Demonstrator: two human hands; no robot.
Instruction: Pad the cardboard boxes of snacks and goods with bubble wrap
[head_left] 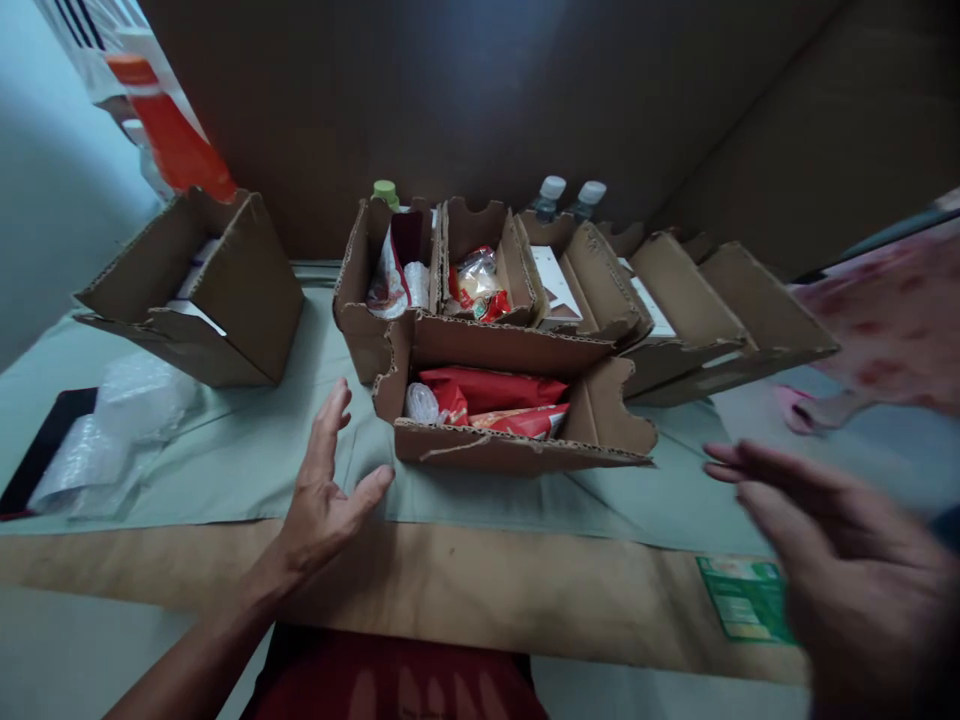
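Observation:
My left hand [328, 487] is empty, thumb and fingers apart, just off the left end of the front cardboard box [517, 458]. That box holds red packets [491, 388] and a roll of clear plastic wrap [422, 403]. To the right, my right hand [832, 530] hovers apart from the box, somewhat blurred, with thumb and fingers separated and nothing seen between them. Below and beside its fingers lies a green packet [746, 598] on the wooden table edge.
Behind stand several cardboard boxes [442, 260] with packets and white cards. Another box [255, 290] is at left, near an orange bottle [176, 135]. Bubble wrap [97, 450] lies on a dark flat item [41, 450]. White-capped bottles [553, 190] stand at the back.

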